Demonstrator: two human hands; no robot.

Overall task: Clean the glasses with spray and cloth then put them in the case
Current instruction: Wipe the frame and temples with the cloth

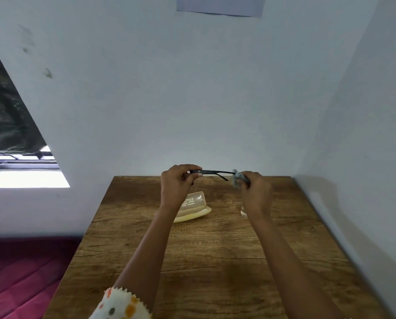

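Note:
Black-framed glasses are held up above the far part of the wooden table. My left hand grips their left end. My right hand pinches a small grey cloth against their right end. Below my left hand, a cream glasses case lies open on the table. A clear spray bottle stands on the table, mostly hidden behind my right wrist.
A pale wall runs behind the table and along its right edge. To the left of the table lies a dark red quilted surface. A window is at the far left.

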